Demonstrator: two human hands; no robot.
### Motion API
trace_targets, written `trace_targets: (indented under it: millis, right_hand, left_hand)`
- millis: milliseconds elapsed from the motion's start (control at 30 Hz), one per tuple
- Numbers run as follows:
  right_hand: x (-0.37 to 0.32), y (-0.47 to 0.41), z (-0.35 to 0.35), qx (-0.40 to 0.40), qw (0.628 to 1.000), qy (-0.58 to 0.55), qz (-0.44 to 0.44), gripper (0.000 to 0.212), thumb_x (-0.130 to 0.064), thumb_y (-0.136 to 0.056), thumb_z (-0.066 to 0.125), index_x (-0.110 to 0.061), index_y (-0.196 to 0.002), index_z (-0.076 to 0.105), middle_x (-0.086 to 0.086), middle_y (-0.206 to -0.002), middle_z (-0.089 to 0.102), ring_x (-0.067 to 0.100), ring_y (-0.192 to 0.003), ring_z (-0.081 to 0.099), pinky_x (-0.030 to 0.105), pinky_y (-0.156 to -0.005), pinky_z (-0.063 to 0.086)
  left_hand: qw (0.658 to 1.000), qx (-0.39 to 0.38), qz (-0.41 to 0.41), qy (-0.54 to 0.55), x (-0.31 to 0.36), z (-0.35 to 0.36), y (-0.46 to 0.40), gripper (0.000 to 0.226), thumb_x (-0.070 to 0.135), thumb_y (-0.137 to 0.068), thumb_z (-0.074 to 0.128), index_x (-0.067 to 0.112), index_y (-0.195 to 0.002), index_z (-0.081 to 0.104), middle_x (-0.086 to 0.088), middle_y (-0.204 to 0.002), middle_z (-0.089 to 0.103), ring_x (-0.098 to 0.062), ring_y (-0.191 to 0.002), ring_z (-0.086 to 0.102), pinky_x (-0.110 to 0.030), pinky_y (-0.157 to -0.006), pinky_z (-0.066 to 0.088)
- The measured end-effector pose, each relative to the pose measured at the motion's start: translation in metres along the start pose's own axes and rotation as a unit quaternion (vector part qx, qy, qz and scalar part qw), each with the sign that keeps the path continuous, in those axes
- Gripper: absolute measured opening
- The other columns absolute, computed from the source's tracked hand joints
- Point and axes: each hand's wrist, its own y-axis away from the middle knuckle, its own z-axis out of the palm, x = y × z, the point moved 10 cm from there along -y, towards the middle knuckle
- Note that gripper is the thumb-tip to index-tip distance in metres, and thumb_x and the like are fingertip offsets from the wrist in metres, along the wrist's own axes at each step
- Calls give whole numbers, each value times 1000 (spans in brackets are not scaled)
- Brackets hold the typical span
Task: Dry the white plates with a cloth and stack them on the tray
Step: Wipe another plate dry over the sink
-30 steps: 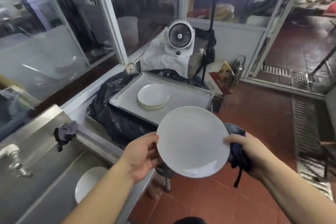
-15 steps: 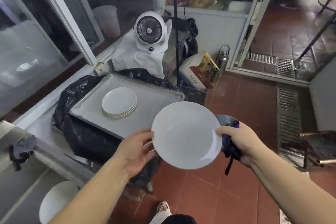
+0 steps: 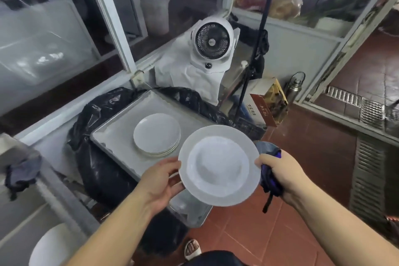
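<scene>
I hold a white plate [image 3: 219, 165] face up between both hands, above the near right part of the metal tray [image 3: 116, 136]. My left hand [image 3: 160, 181] grips its left rim. My right hand [image 3: 278, 170] touches the right rim with the thumb while its fingers clutch a dark blue cloth [image 3: 269, 179], part of which hangs below. A stack of white plates [image 3: 157, 134] sits in the middle of the tray. Another white plate [image 3: 49, 246] lies in the sink at the lower left.
The tray rests on something covered by a black plastic bag [image 3: 97, 168]. A white fan [image 3: 212, 44] stands behind it, beside a black pole [image 3: 250, 67] and a box [image 3: 269, 103]. A dark rag [image 3: 21, 173] lies on the steel sink edge. Red tiled floor lies to the right.
The view has moved closer to the tray. The plate has tilted from facing me to nearly level and now hangs over the tray's near right part, close to the stack.
</scene>
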Motion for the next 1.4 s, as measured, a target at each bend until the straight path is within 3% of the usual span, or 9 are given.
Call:
trace_targets:
  millis: [100, 267, 433, 533, 667, 967, 1100, 1233, 1400]
  right_hand:
    - [-9, -28, 25, -7, 999, 45, -3, 24, -5, -64, 72, 5, -81, 59, 22, -73, 62, 31, -63, 57, 43, -61, 46]
    - [-31, -81, 81, -64, 990, 124, -9, 16, 5, -71, 71, -7, -74, 60, 17, -67, 58, 25, -59, 53, 39, -60, 42]
    - [-44, -143, 147, -132, 973, 188, -11, 15, 5, -69, 72, 7, -71, 57, 18, -60, 58, 25, -53, 52, 36, -53, 42]
    - [-48, -181, 189, -178, 962, 204, -15, 15, 6, -72, 74, -5, -70, 65, 16, -62, 62, 25, -52, 54, 34, -52, 45]
    - [-47, -225, 235, -246, 938, 243, -19, 10, 2, -74, 76, -4, -81, 71, 10, -62, 63, 23, -54, 55, 33, -56, 47]
    - [-44, -293, 306, -298, 899, 321, -2, 47, -18, -57, 75, 12, -90, 59, 13, -62, 53, 25, -59, 51, 41, -58, 43]
    - [-37, -314, 324, -281, 885, 370, -9, 33, -15, -64, 79, 0, -93, 71, 15, -77, 69, 31, -68, 64, 44, -64, 56]
    - [-27, -329, 341, -269, 874, 405, -5, 36, -20, -60, 79, -17, -96, 76, 13, -92, 76, 32, -85, 73, 50, -81, 63]
    - [-27, -335, 356, -254, 865, 433, -23, 41, -27, -61, 78, -21, -101, 71, 6, -95, 73, 31, -89, 71, 48, -83, 62]
  left_hand:
    - [999, 23, -6, 23, 11, -17, -11, 30, 2, -92, 68, 7, -121, 74, -15, -119, 76, -36, -117, 70, -48, -93, 61]
    - [995, 74, -2, 61, 28, -47, -27, 29, 1, -93, 67, 6, -121, 74, -15, -117, 76, -33, -113, 72, -43, -85, 64]
    - [983, 146, -7, 110, 35, -79, -43, 29, 3, -93, 67, 7, -122, 73, -16, -115, 77, -30, -107, 74, -37, -76, 63]
    - [976, 199, -8, 94, 42, -93, -52, 29, 7, -93, 66, 15, -119, 76, -7, -112, 79, -24, -108, 73, -39, -91, 61]
    - [951, 283, -2, 121, 46, -106, -62, 26, 4, -96, 63, 10, -119, 74, -7, -107, 80, -24, -106, 74, -31, -79, 61]
    - [914, 384, 5, 130, 57, -133, -111, 17, -5, -95, 65, 1, -110, 69, -16, -105, 77, -28, -98, 75, -34, -79, 63]
    - [908, 410, -5, 83, 54, -154, -139, 20, -6, -92, 66, 3, -110, 68, -16, -107, 76, -29, -96, 76, -29, -67, 64]
    - [898, 439, -24, -18, 55, -175, -159, 16, -1, -91, 68, 14, -95, 71, -13, -103, 75, -27, -91, 76, -36, -77, 65]
    - [880, 464, -32, -92, 62, -188, -170, 17, 5, -90, 70, 23, -88, 70, -4, -95, 76, -22, -80, 78, -45, -83, 65]
